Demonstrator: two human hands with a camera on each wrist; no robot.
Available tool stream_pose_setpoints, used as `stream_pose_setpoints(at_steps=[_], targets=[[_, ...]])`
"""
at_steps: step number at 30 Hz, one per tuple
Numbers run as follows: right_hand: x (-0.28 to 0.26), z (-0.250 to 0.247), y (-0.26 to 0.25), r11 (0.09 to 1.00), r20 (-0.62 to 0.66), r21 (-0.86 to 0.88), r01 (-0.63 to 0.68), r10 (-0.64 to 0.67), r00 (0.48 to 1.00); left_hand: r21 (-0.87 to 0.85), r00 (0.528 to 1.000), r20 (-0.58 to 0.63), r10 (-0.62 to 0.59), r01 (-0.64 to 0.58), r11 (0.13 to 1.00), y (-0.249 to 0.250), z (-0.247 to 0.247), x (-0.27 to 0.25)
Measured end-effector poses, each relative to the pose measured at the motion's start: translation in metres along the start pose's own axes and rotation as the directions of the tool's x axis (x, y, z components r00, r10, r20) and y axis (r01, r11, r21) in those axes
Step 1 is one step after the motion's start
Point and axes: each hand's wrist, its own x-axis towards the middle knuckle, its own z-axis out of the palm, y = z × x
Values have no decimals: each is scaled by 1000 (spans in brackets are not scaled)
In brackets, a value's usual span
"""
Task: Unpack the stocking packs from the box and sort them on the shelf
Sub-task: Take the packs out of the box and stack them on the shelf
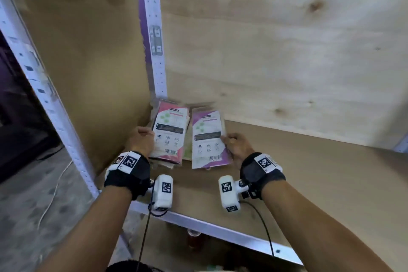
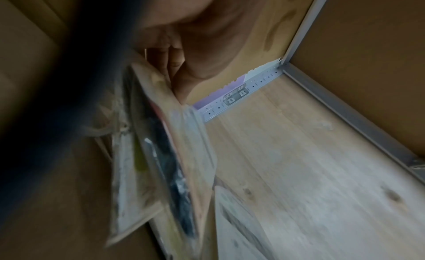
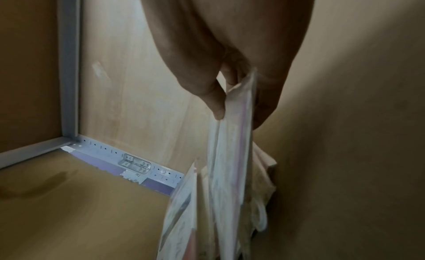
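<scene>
Two flat stocking packs with pink and white printed backs are held over the back left corner of the shelf board [image 1: 309, 161]. My left hand [image 1: 141, 139] grips the left edge of the left pack [image 1: 169, 132], seen edge-on and blurred as the same pack [image 2: 174, 154] in the left wrist view. My right hand [image 1: 236, 146] pinches the right edge of the right pack [image 1: 207, 139]; thumb and fingers clamp that pack [image 3: 232, 145] in the right wrist view. More packs [image 1: 167, 162] lie stacked beneath them on the board. The box is out of view.
The shelf has a plywood back wall [image 1: 287, 51], a brown side panel [image 1: 88, 51] and perforated white metal uprights [image 1: 154, 51]. A metal rail [image 1: 209, 227] edges the board's front. A jar-like object [image 1: 194, 238] stands on the level below. A white cable [image 1: 55, 194] lies on the floor at left.
</scene>
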Motion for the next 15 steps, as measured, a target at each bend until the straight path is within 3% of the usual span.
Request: stream_pose_setpoints(at_steps=[2,10,15], targets=[[19,10,4,998,10,55,-3,3,1000,-40,1000,4,19,-19,999,-3,6,16],[74,33,10,971,-95,-240,12,-36,995,146,999,-46,20,-13,989,-8,16,46],[83,43,9,962,-114,-272,-5,-27,993,263,1000,-25,13,-6,965,-2,15,46]])
